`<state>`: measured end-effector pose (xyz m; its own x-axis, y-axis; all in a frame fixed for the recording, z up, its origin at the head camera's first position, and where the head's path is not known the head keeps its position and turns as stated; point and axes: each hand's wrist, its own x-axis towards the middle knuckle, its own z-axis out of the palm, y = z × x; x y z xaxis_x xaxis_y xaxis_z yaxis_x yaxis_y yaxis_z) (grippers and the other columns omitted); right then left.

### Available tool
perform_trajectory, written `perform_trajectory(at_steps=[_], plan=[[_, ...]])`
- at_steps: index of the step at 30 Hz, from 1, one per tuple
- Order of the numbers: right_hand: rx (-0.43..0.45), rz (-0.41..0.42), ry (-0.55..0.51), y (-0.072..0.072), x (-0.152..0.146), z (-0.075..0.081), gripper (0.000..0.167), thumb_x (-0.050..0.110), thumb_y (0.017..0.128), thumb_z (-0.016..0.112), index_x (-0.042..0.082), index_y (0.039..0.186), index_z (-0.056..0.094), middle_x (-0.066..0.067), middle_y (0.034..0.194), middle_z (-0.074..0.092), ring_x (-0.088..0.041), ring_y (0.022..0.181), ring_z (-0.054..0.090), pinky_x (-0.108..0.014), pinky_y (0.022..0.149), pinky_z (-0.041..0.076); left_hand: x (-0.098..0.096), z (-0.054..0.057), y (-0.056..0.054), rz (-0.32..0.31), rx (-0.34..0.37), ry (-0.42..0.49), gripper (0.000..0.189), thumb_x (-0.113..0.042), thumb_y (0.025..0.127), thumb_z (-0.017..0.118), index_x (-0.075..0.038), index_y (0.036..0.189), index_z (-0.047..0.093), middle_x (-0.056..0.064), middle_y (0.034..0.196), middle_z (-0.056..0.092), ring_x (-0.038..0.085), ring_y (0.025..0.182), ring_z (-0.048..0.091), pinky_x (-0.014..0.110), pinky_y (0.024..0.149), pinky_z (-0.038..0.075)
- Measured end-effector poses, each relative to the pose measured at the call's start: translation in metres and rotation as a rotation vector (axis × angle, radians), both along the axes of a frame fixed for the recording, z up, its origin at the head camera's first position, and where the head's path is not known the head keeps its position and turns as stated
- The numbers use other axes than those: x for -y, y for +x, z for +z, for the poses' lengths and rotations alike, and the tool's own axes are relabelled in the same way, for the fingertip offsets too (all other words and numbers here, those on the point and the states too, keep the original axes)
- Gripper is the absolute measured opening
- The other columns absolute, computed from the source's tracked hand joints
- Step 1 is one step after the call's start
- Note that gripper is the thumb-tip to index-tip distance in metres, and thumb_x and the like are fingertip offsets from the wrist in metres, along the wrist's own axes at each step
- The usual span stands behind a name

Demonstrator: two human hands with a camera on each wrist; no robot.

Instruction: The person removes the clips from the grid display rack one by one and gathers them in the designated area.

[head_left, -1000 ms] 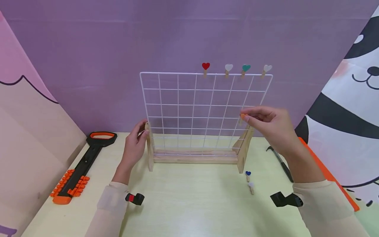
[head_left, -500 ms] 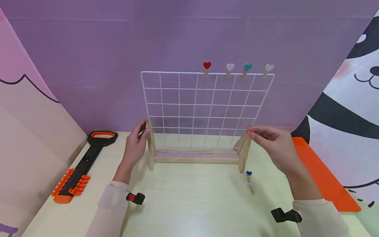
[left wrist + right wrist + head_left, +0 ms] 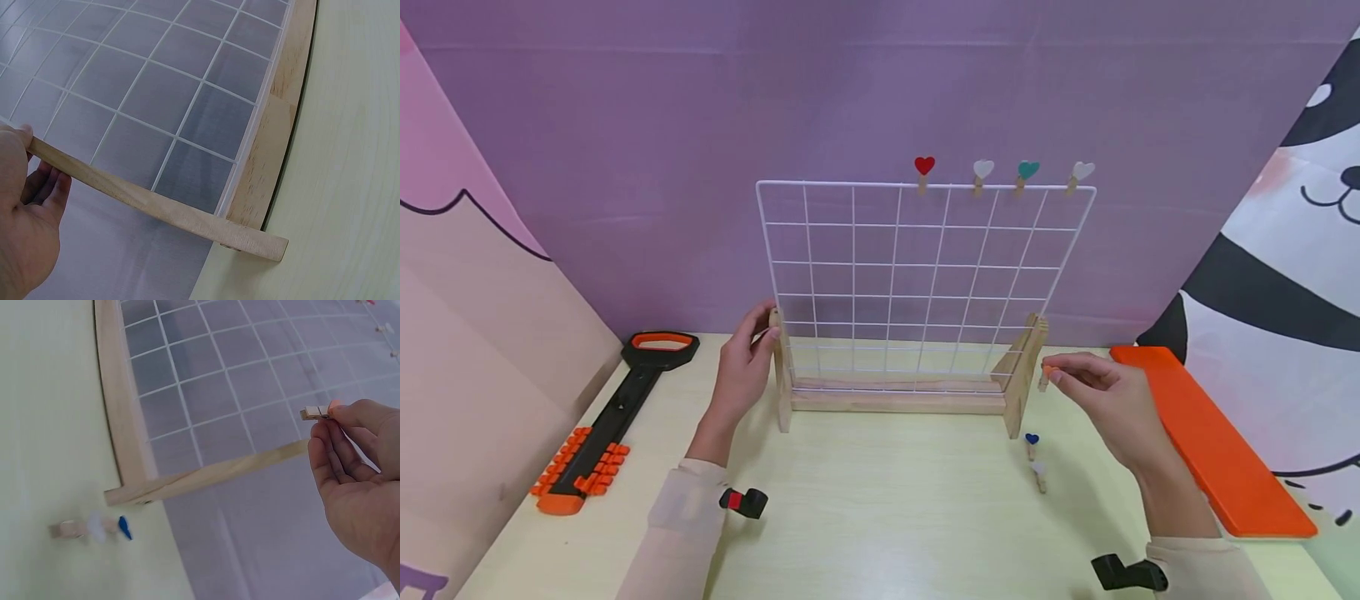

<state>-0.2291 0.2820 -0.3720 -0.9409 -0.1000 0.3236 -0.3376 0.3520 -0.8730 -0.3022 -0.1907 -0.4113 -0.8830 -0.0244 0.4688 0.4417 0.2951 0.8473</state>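
Observation:
My right hand (image 3: 1101,400) pinches a small wooden clothespin (image 3: 315,412) topped with an orange heart, just right of the stand's right wooden support (image 3: 1026,375). My left hand (image 3: 745,379) grips the top of the left wooden support (image 3: 156,206) between thumb and fingers. The stand holds a white wire grid (image 3: 910,267) upright. Along the grid's top wire sit clothespins with a red heart (image 3: 925,165), a white heart (image 3: 983,170), a teal heart (image 3: 1027,170) and another white heart (image 3: 1082,171). On the table below the right support lie a blue-heart clothespin (image 3: 1032,442) and a white-heart clothespin (image 3: 1039,475).
A black and orange tool (image 3: 617,404) with rows of orange clips lies along the table's left side. At the right, behind my forearm, is a flat orange board (image 3: 1217,450). A purple backdrop (image 3: 880,92) rises behind the grid.
My right hand has moved down and to the right, away from the grid's front, carrying the orange-heart clothespin. The left hand keeps its hold on the support.

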Motion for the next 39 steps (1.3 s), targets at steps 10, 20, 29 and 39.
perform_trajectory(at_steps=[10,20,29,39], plan=[[0.103,-0.027,0.05,0.005,-0.019,-0.035,0.034,0.02,0.102,0.067,0.0,0.129,0.068,0.014,0.108,0.075,0.001,0.098,0.07,-0.008,0.088,0.057,0.0,0.001,0.002,-0.004,-0.001,-0.004,0.046,-0.013,0.107,0.056,-0.007,0.152,0.047,0.017,0.148,0.057,0.027,0.137,0.054,0.033,0.118,0.043],[0.219,-0.054,0.056,0.004,-0.041,-0.071,0.037,0.024,0.101,0.068,-0.001,0.127,0.069,0.016,0.106,0.077,0.0,0.097,0.071,-0.009,0.086,0.058,0.0,0.001,0.001,-0.003,-0.002,-0.02,0.047,-0.015,0.107,0.055,-0.009,0.153,0.046,0.016,0.149,0.056,0.027,0.138,0.053,0.033,0.117,0.045],[0.296,-0.095,0.186,-0.004,-0.052,-0.089,0.042,0.031,0.1,0.07,0.001,0.129,0.07,0.01,0.11,0.078,0.005,0.095,0.068,-0.01,0.082,0.057,-0.001,-0.002,-0.001,-0.012,-0.01,-0.008,0.047,-0.014,0.107,0.054,-0.008,0.153,0.046,0.018,0.149,0.056,0.029,0.138,0.053,0.036,0.118,0.044],[0.286,-0.072,0.278,-0.01,-0.052,-0.103,0.032,0.023,0.099,0.072,0.004,0.124,0.074,-0.01,0.117,0.078,0.007,0.094,0.064,-0.015,0.078,0.058,0.001,-0.001,0.0,-0.001,-0.002,-0.012,0.047,-0.015,0.108,0.055,-0.009,0.153,0.046,0.016,0.149,0.056,0.028,0.138,0.053,0.032,0.117,0.045]])
